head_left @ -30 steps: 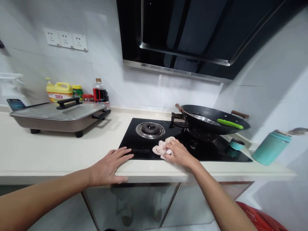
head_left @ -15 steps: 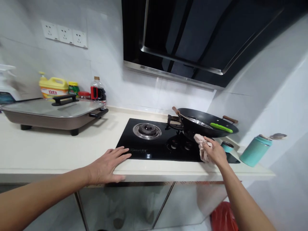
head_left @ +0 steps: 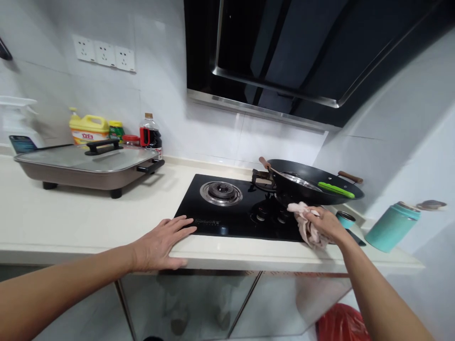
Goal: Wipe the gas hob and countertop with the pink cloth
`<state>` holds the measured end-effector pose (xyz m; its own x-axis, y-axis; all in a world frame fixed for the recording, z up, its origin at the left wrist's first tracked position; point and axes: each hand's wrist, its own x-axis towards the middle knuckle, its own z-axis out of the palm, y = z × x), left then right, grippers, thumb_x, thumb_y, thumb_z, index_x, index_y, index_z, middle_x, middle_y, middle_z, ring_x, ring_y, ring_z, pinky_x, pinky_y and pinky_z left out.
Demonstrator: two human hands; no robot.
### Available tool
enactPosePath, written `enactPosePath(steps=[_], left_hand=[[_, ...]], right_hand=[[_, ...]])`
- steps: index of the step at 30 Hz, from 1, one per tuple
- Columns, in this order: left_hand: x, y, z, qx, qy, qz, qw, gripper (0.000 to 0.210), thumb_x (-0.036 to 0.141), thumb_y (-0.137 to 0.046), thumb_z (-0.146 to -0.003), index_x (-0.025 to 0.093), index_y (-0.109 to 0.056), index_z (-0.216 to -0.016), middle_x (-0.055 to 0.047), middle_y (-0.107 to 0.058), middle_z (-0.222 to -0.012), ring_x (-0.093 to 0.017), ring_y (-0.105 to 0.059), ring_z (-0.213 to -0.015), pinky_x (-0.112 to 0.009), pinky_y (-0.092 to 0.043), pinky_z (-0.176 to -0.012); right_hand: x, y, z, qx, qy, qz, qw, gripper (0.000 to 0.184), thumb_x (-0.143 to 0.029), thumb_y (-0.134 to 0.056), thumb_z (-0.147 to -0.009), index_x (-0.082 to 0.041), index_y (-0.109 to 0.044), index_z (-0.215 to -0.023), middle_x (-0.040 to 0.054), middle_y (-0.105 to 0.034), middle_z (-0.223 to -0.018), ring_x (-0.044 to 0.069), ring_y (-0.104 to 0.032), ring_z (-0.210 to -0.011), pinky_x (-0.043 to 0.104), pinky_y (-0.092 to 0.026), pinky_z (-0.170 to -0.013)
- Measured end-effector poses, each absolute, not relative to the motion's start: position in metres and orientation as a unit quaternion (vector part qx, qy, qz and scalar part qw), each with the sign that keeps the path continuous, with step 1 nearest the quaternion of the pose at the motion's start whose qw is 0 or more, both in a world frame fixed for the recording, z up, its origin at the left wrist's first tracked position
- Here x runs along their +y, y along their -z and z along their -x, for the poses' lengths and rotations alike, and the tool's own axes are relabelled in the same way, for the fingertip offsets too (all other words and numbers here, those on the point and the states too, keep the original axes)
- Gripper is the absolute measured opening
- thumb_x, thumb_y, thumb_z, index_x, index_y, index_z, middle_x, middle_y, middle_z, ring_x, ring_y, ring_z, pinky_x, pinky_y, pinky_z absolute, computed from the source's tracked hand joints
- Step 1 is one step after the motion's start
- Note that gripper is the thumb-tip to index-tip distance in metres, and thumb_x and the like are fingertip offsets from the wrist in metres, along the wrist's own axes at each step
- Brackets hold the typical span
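My left hand point(head_left: 163, 244) lies flat with fingers spread on the counter's front edge, its fingertips over the near left corner of the black glass gas stove point(head_left: 227, 222). A crumpled pale pink cloth point(head_left: 310, 228) is in my right hand point(head_left: 329, 225), held at the stove's front right part, just below the wok. The black wok point(head_left: 302, 189) rests tilted over the right burner, with a green-handled utensil point(head_left: 336, 189) lying in it. Between the hands show the bare left burner point(head_left: 221, 193) and two control knobs point(head_left: 261, 215).
A lidded electric pan point(head_left: 81, 175) stands on the counter at left, with a spray bottle point(head_left: 19, 123), a yellow jug point(head_left: 88, 129) and a dark sauce bottle point(head_left: 152, 135) behind. A turquoise flask point(head_left: 393, 227) and small cup point(head_left: 344, 219) stand right. The range hood point(head_left: 266, 61) hangs above.
The view has shifted slightly left. My right hand has moved a little to the right with the cloth, which now hangs more spread out. My left hand stays in place.
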<state>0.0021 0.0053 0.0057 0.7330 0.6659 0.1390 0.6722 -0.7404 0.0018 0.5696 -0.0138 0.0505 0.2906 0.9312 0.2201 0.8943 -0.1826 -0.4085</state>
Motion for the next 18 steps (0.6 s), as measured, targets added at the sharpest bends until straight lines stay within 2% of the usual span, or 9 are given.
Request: enactPosePath(steps=[3, 6, 12, 16, 18], left_hand=[[0.005, -0.006, -0.003, -0.368, 0.052, 0.928, 0.019, 0.088, 0.072, -0.057, -0.089, 0.026, -0.041, -0.161, -0.016, -0.035, -0.169, -0.043, -0.033, -0.154, -0.061, -0.033, -0.119], [0.005, -0.006, -0.002, -0.366, 0.052, 0.929, 0.024, 0.087, 0.071, -0.059, -0.088, 0.027, -0.041, -0.161, -0.015, -0.035, -0.169, -0.042, -0.033, -0.154, -0.059, -0.033, -0.120], [0.008, -0.001, 0.001, -0.356, 0.070, 0.931, 0.040, 0.085, 0.071, -0.058, -0.088, 0.027, -0.043, -0.160, -0.014, -0.038, -0.168, -0.041, -0.035, -0.153, -0.057, -0.035, -0.119], [0.010, 0.001, 0.001, -0.355, 0.071, 0.931, 0.039, 0.085, 0.071, -0.057, -0.089, 0.029, -0.042, -0.161, -0.013, -0.037, -0.168, -0.041, -0.035, -0.153, -0.056, -0.035, -0.119], [0.010, 0.001, 0.000, -0.360, 0.068, 0.930, 0.039, 0.086, 0.071, -0.058, -0.089, 0.028, -0.042, -0.161, -0.013, -0.035, -0.169, -0.041, -0.034, -0.154, -0.057, -0.034, -0.119]], right_hand=[[-0.003, -0.040, -0.565, -0.575, 0.049, 0.796, 0.181, 0.052, -0.059, -0.049, -0.093, -0.033, -0.070, -0.133, 0.0097, -0.062, -0.143, 0.036, -0.058, -0.128, 0.053, -0.044, -0.106], [0.009, -0.029, -0.548, -0.570, 0.078, 0.813, 0.088, 0.050, -0.060, -0.048, -0.094, -0.038, -0.068, -0.134, 0.0107, -0.059, -0.144, 0.039, -0.054, -0.129, 0.062, -0.042, -0.104], [-0.008, -0.014, -0.523, -0.609, 0.111, 0.784, 0.055, 0.045, -0.047, -0.041, -0.100, -0.030, -0.068, -0.131, 0.0124, -0.062, -0.133, 0.034, -0.053, -0.120, 0.050, -0.046, -0.095], [-0.044, 0.000, -0.508, -0.633, 0.164, 0.751, 0.090, 0.042, -0.045, -0.041, -0.099, -0.025, -0.072, -0.119, 0.0127, -0.064, -0.121, 0.032, -0.055, -0.111, 0.044, -0.045, -0.089], [-0.058, 0.003, -0.506, -0.672, 0.138, 0.717, 0.123, 0.038, -0.046, -0.046, -0.095, -0.025, -0.074, -0.109, 0.0104, -0.066, -0.111, 0.030, -0.056, -0.104, 0.041, -0.045, -0.087]])
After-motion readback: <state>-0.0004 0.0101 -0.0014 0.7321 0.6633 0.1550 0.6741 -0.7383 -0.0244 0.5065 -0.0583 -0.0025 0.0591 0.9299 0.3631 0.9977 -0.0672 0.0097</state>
